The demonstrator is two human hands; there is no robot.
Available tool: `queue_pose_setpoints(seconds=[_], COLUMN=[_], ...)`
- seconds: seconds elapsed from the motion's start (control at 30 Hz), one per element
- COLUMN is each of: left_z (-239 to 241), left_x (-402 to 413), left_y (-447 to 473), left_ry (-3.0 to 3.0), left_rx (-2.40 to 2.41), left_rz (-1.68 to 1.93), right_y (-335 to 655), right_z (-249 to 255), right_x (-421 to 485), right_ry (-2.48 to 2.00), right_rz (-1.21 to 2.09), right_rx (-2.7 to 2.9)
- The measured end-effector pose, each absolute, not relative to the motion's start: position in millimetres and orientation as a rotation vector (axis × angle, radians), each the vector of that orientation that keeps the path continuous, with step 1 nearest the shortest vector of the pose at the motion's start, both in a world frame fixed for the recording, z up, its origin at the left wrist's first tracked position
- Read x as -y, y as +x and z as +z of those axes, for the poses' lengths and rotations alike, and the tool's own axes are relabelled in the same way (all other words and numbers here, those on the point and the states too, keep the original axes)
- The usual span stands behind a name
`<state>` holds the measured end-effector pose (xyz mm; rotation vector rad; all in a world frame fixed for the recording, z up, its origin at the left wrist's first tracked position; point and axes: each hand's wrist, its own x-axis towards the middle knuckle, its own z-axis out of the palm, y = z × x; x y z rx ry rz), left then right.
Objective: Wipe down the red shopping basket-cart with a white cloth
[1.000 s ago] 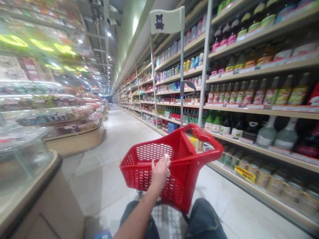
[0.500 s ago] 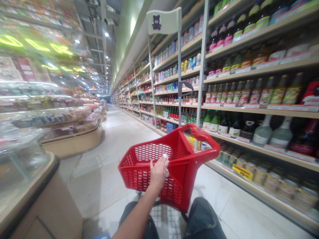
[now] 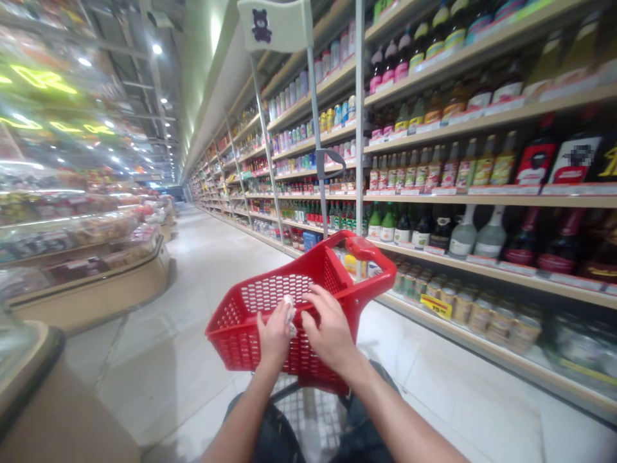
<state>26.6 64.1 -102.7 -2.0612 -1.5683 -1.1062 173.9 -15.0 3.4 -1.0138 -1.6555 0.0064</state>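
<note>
A small red shopping cart [image 3: 236,341] stands right in front of me, its handle to the right and its basket to the left. My left hand [image 3: 274,334] is at the near side of the basket, closed on a crumpled white tissue [image 3: 290,315] that shows between thumb and fingers. Just to its right, my right hand [image 3: 330,325] hangs in front of the cart with fingers curved and apart, holding nothing. Whether either hand touches the basket rim I cannot tell. A pole on the cart carries a pale flag [image 3: 277,26] with a dark bear print.
Along the right run tall shelves [image 3: 443,199] of bottles and cans, with a yellow price tag [image 3: 436,307] low down. On the left are display counters [image 3: 96,276] with packaged goods. A pale tiled aisle [image 3: 193,257] leads away between them.
My right hand has come into view beside the left. The cart, flag and shelves now sit further left in the picture as the view has turned right. The left hand still holds the tissue.
</note>
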Motion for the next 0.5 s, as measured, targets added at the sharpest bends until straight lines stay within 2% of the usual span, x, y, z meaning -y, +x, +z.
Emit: queue_pose_setpoints(seconds=[0.17,0.37,0.5], left_z=[-96,-90,-96], left_x=[-63,-63,-66], left_y=[37,64,28], left_ry=[-2.096,-2.240,-2.177], left_rx=[1.588,1.434,1.637], left_rz=[-1.091,-0.986,-1.007], right_y=[181,184,191], right_z=[-48,-55,-63], right_x=[-4,2,-3], right_ry=[-1.163,-1.145,-1.161], right_rz=[0.008,0.054,0.035], right_rx=[1.658,1.726,1.696])
